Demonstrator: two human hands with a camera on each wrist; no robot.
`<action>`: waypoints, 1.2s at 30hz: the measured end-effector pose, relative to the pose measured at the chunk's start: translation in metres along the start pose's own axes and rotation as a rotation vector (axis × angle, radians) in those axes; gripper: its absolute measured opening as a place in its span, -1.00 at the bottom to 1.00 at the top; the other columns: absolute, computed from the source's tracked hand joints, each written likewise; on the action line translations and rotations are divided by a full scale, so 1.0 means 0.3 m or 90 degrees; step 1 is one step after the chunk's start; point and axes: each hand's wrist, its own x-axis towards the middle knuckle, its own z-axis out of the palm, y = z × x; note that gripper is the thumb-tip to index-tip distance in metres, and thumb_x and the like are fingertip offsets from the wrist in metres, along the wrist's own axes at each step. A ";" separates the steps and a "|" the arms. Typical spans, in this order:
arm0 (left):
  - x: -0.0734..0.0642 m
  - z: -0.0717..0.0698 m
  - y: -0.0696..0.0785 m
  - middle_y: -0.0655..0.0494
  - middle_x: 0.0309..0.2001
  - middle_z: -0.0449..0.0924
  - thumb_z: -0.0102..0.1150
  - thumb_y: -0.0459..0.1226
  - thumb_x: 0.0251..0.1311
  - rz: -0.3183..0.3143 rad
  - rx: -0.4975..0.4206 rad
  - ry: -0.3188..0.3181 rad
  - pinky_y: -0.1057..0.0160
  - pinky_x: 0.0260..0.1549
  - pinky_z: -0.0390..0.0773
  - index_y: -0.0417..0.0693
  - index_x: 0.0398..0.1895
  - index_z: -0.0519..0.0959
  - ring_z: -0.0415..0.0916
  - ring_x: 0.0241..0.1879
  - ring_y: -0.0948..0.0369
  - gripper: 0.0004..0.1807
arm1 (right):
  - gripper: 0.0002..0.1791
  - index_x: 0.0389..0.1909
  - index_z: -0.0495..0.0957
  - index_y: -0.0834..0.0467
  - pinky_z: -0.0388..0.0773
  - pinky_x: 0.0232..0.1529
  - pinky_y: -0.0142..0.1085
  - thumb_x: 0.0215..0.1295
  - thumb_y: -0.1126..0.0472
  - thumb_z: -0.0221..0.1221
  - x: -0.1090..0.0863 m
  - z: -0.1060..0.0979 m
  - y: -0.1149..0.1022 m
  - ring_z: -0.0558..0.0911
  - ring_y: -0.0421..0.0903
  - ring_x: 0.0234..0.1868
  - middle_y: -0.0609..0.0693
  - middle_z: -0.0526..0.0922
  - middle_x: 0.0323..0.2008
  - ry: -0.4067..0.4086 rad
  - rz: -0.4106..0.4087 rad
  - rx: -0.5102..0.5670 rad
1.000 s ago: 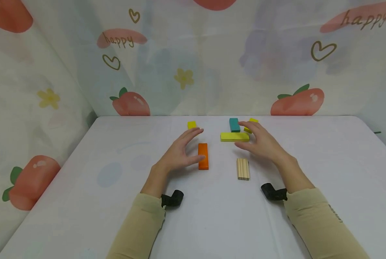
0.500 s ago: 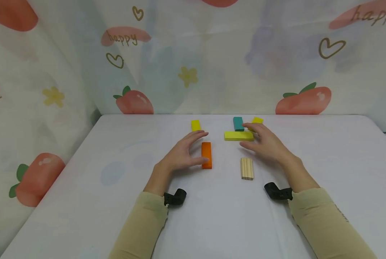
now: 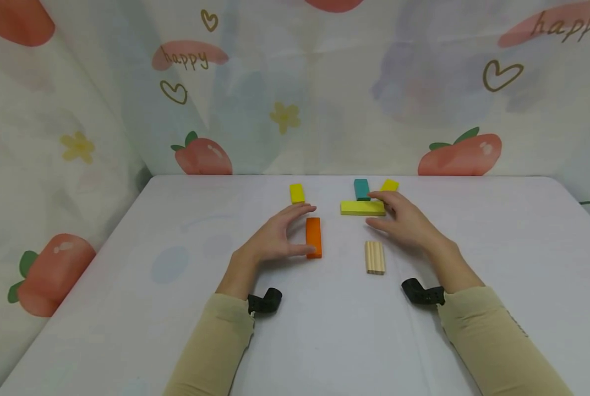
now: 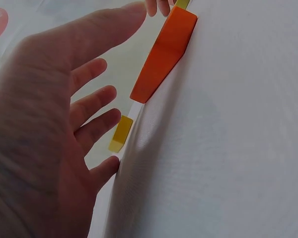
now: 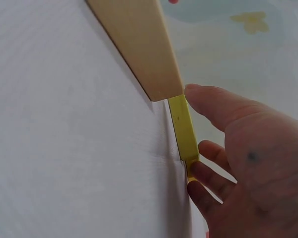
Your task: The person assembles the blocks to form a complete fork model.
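Head view: orange block [image 3: 313, 234], long axis near to far, lies just right of the closer left hand [image 3: 273, 236], wide and empty like the right hand [image 3: 410, 223]

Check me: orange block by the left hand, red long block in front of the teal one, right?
Not quite: the long block in front of the teal block is yellow, not red; the head view shows it. The orange block is by the left hand.
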 end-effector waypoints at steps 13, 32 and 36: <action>-0.003 0.001 -0.001 0.19 0.49 0.22 0.53 -0.02 0.00 0.006 0.007 -0.023 0.05 0.45 0.05 0.10 0.49 0.35 0.05 0.49 0.20 -0.07 | -0.38 0.43 0.31 0.19 0.18 0.41 0.13 0.43 0.16 0.23 0.000 0.004 0.012 0.28 0.23 0.41 0.23 0.31 0.40 -0.001 -0.010 0.009; -0.003 0.002 0.009 0.19 0.46 0.28 0.52 0.02 0.01 -0.010 0.063 -0.055 0.08 0.45 0.06 0.12 0.46 0.37 0.09 0.48 0.17 -0.10 | -0.47 0.38 0.39 0.22 0.20 0.40 0.13 0.44 0.21 0.21 0.000 0.006 0.019 0.31 0.21 0.38 0.24 0.37 0.36 0.009 -0.008 -0.012; -0.001 0.002 0.012 0.20 0.45 0.29 0.51 0.03 0.01 -0.018 0.068 -0.059 0.07 0.45 0.07 0.14 0.45 0.38 0.09 0.48 0.18 -0.12 | -0.49 0.34 0.42 0.23 0.22 0.39 0.13 0.43 0.23 0.21 0.000 0.003 0.017 0.33 0.21 0.36 0.25 0.40 0.34 0.013 -0.014 -0.013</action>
